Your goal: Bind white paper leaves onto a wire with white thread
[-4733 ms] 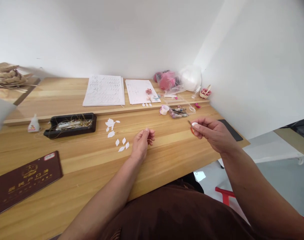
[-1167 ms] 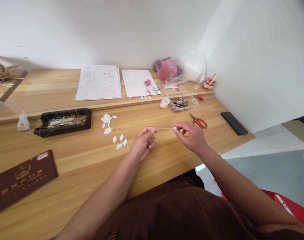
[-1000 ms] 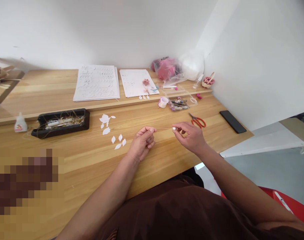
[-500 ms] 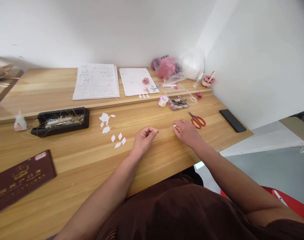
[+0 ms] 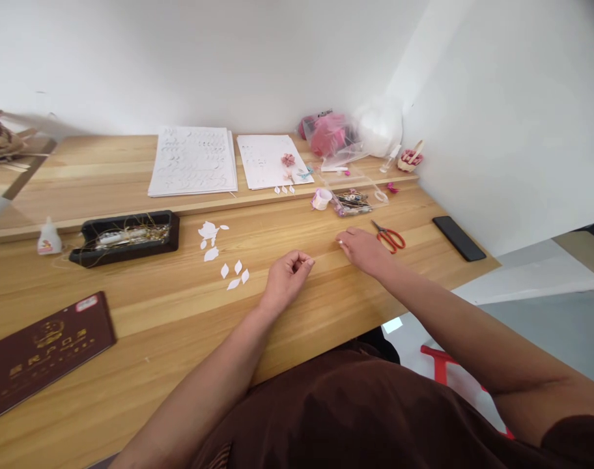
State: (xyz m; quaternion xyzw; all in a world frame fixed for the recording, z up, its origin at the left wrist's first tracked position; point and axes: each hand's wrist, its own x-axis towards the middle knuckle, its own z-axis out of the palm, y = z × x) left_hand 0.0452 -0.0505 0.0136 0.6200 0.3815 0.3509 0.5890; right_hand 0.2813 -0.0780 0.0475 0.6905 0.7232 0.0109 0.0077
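My left hand [image 5: 288, 279] hovers above the table's front part, thumb and forefinger pinched together. Whatever is between those fingertips is too fine to make out. To its right, my right hand [image 5: 359, 249] is bent low over the wood with its fingers closed. A tiny white spot shows at its fingertips, and I cannot tell what it is. Red-handled scissors [image 5: 391, 240] lie just beyond the right hand. Left of my left hand are several loose white leaf-shaped cutouts [image 5: 238, 267], with a cluster of white cutouts [image 5: 208, 230] farther back.
At left stand a glue bottle [image 5: 49, 237], a black box [image 5: 150, 242] of wires and a maroon booklet [image 5: 53, 352]. Behind are paper stacks [image 5: 193, 163], a tape roll [image 5: 321, 199], a clear case [image 5: 358, 203] and a small basket [image 5: 410, 158]. A phone [image 5: 458, 238] lies right.
A thin strand stretched between my hands earlier can no longer be made out. My right hand has risen slightly toward the back, widening the gap. The view has shifted a little left.
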